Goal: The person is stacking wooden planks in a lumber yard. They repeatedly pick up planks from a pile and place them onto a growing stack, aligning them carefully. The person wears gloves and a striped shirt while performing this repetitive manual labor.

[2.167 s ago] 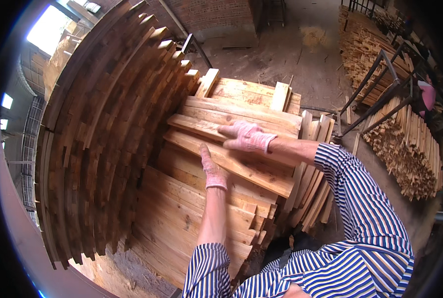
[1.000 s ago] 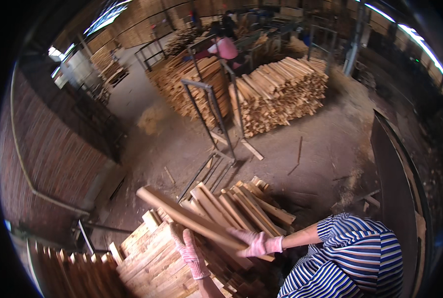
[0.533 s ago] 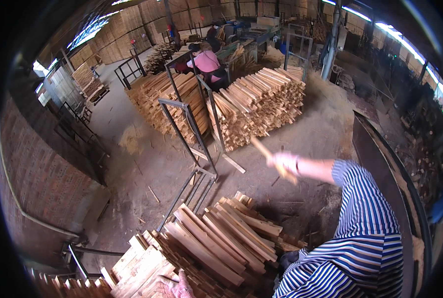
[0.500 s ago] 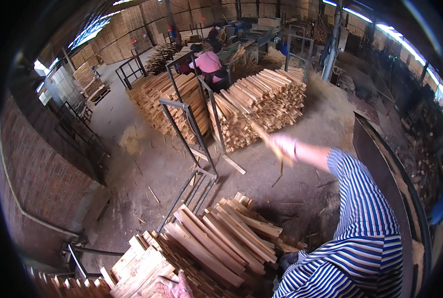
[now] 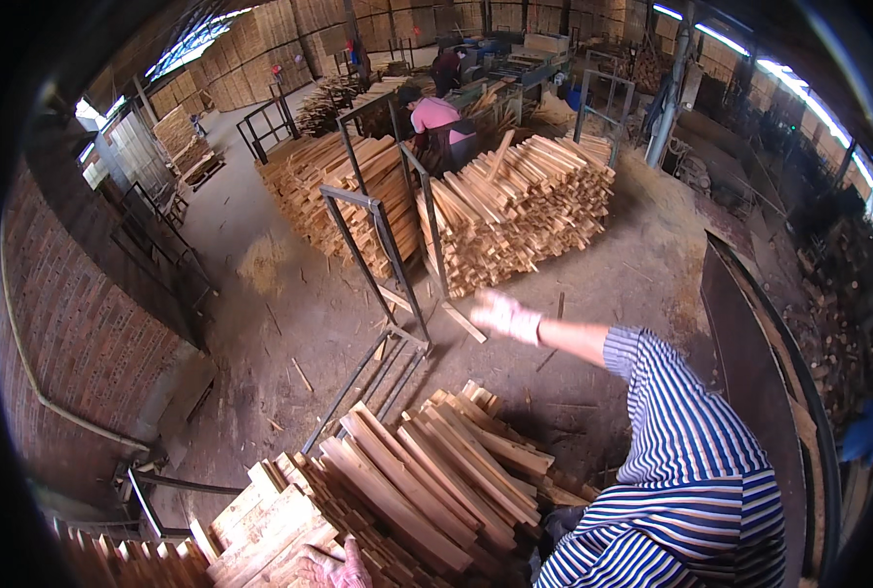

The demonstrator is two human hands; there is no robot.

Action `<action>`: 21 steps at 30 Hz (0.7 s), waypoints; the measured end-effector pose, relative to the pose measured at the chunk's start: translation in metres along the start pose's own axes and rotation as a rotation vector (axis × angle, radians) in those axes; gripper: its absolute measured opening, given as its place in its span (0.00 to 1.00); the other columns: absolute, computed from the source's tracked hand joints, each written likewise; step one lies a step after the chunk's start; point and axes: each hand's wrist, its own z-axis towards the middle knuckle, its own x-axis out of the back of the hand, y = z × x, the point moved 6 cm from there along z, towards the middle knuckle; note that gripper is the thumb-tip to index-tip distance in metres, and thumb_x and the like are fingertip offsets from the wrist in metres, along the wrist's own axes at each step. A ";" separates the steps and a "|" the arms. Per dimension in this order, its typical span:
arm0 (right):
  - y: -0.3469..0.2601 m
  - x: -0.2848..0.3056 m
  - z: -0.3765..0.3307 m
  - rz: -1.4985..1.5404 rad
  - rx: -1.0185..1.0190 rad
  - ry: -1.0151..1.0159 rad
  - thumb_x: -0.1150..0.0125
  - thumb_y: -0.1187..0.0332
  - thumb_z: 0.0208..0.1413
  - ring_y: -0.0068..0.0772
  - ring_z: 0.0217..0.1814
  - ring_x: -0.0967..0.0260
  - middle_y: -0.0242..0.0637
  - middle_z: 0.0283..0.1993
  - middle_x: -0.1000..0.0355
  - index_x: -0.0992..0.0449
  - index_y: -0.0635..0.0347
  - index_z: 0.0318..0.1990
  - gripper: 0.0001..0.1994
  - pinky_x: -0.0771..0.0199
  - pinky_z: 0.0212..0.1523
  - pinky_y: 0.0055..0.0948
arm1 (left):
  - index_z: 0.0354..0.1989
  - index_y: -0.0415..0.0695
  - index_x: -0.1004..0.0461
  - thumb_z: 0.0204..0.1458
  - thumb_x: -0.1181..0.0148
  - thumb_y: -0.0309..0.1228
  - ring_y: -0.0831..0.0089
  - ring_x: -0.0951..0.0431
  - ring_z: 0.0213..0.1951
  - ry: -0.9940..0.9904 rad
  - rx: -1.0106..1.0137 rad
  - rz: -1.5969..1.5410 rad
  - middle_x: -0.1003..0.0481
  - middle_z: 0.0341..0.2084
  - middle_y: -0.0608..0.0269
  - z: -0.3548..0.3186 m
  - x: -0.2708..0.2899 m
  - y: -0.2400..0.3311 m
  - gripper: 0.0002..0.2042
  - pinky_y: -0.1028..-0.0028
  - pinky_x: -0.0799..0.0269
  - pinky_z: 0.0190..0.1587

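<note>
While the right hand (image 5: 504,316), gloved in pale pink, is stretched out at arm's length above the sawdust floor (image 5: 603,265), its fingers are loosely spread and hold nothing. Landmark: the near heap of short wooden slats (image 5: 427,480) at the lower edge. Left hand (image 5: 331,565), also gloved, rests on that heap's near side, palm down; its grip cannot be determined. A metal rack frame (image 5: 378,250) stands beyond the heap, with a larger slat stack (image 5: 520,206) behind it.
</note>
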 end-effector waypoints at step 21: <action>0.189 -0.122 -0.193 -0.771 -0.109 -0.587 0.43 0.45 0.59 0.48 0.73 0.39 0.47 0.72 0.37 0.34 0.55 0.69 0.35 0.40 0.71 0.38 | 0.75 0.41 0.47 0.51 0.46 0.70 0.50 0.49 0.74 0.032 -0.064 0.042 0.44 0.72 0.42 0.005 -0.007 -0.009 0.52 0.54 0.59 0.74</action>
